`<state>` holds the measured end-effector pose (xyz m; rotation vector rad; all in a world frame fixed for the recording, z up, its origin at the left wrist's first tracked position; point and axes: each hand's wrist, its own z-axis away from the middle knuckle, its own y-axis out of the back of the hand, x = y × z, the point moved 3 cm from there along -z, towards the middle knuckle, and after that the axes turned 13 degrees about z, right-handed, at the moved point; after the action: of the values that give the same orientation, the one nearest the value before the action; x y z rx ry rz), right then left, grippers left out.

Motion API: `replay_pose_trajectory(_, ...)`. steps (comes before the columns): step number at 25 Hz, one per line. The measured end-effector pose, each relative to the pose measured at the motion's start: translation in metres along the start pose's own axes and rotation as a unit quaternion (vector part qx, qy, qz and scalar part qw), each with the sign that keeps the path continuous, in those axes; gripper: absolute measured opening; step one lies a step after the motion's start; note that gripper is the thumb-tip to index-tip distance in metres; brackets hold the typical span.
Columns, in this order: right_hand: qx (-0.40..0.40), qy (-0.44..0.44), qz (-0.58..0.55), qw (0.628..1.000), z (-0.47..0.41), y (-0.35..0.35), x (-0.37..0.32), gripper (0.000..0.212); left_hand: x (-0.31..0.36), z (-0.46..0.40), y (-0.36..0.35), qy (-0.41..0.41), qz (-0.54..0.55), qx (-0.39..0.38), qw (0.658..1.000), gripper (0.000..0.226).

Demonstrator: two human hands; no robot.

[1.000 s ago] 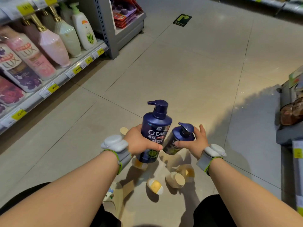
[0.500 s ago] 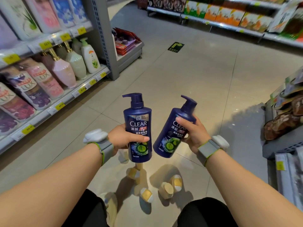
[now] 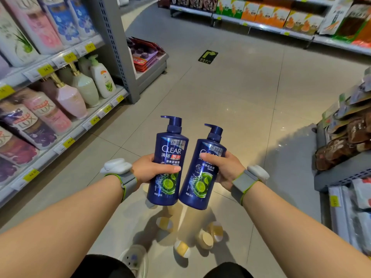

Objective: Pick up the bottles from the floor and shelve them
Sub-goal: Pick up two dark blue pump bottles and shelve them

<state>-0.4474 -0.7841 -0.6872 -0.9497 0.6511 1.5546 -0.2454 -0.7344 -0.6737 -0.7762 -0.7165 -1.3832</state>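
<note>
Each hand, left hand (image 3: 149, 169) and right hand (image 3: 224, 169), grips an upright dark-blue plastic pump bottle (image 3: 167, 167), shelving (image 3: 66, 125) lying frame-left, nearer the left.

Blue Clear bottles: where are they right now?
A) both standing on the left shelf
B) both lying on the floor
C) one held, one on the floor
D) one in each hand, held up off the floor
D: the left hand grips one blue Clear bottle and the right hand grips the other bottle, both clear of the floor.
</note>
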Motion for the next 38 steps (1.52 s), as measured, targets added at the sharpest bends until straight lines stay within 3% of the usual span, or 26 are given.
replay_pose_trajectory(8,0.005,-0.059,0.059,0.997,0.048,-0.039,-0.104,0.025,0.099,0.052,0.018,0.065,0.0,-0.027,0.998,0.036)
replay_pose_trajectory(17,-0.025,-0.053,0.097,0.994,0.121,-0.09,-0.286,0.024,0.262,0.136,0.045,0.085,0.026,-0.036,0.995,0.031)
replay_pose_trajectory(24,-0.014,0.007,0.138,0.99,0.162,-0.15,-0.41,0.032,0.379,0.193,0.085,0.023,0.044,-0.022,0.999,0.031)
replay_pose_trajectory(38,-0.159,0.207,0.207,0.943,0.242,-0.256,-0.555,0.028,0.486,0.322,0.144,-0.155,0.075,0.134,0.976,0.04)
